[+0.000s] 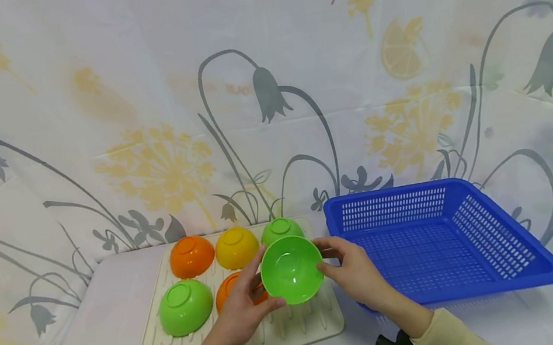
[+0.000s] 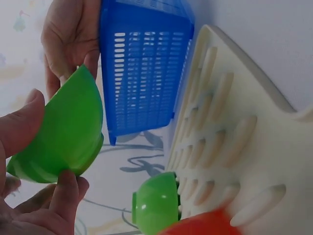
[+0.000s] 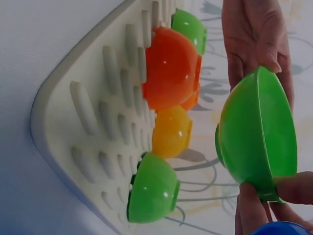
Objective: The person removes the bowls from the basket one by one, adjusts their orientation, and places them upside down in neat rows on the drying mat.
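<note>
A green bowl (image 1: pixel 292 270) is held up between both hands, its hollow side facing the head camera. My left hand (image 1: pixel 240 310) grips its left side, thumb at the rim and fingers against the outside, as the left wrist view shows. On the opposite side, my right hand (image 1: pixel 356 270) pinches the rim between thumb and fingers. Beneath lies a cream drying mat (image 1: pixel 303 328) with raised ridges. Upside down on it are an orange bowl (image 1: pixel 191 257), a yellow bowl (image 1: pixel 236 247), a green bowl (image 1: pixel 282 228) at the back, another green bowl (image 1: pixel 186 307) and a partly hidden orange bowl (image 1: pixel 226 288) in front.
To the right stands a blue slatted basket (image 1: pixel 427 260) with nothing inside, its near left corner close to my right wrist. A white tablecloth (image 1: pixel 93 340) covers the table. Behind rises a flower-printed curtain (image 1: pixel 274 155).
</note>
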`<control>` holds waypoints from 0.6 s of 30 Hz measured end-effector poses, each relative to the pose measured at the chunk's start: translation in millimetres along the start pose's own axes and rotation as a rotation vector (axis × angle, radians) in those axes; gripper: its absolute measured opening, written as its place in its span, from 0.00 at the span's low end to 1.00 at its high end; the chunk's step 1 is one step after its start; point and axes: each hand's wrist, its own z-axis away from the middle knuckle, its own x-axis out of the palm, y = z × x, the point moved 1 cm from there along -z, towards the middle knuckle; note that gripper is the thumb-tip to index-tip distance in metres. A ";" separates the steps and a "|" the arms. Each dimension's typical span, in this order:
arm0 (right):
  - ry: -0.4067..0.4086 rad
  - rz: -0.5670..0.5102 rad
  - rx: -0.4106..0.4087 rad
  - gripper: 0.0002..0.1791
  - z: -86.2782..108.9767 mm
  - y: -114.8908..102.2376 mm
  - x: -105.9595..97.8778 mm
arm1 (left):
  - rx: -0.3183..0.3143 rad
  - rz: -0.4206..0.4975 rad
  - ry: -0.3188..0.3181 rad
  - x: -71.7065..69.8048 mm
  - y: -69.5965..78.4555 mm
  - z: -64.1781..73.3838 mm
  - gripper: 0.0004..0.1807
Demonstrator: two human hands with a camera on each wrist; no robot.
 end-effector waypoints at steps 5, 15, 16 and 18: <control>-0.005 -0.046 0.002 0.23 -0.4 2.3 -1.7 | -0.031 0.022 0.020 -1.6 -2.4 -2.0 0.55; -0.042 -0.118 -0.008 0.23 -0.5 2.6 -2.4 | -0.046 0.095 0.061 -5.5 -5.2 -0.5 0.45; -0.052 -0.132 -0.014 0.23 -0.3 1.7 -2.5 | -0.027 0.083 0.069 -6.4 -4.6 0.1 0.44; -0.076 -0.159 -0.021 0.23 -0.3 0.3 -2.6 | 0.012 0.049 0.091 -8.6 -3.4 0.7 0.43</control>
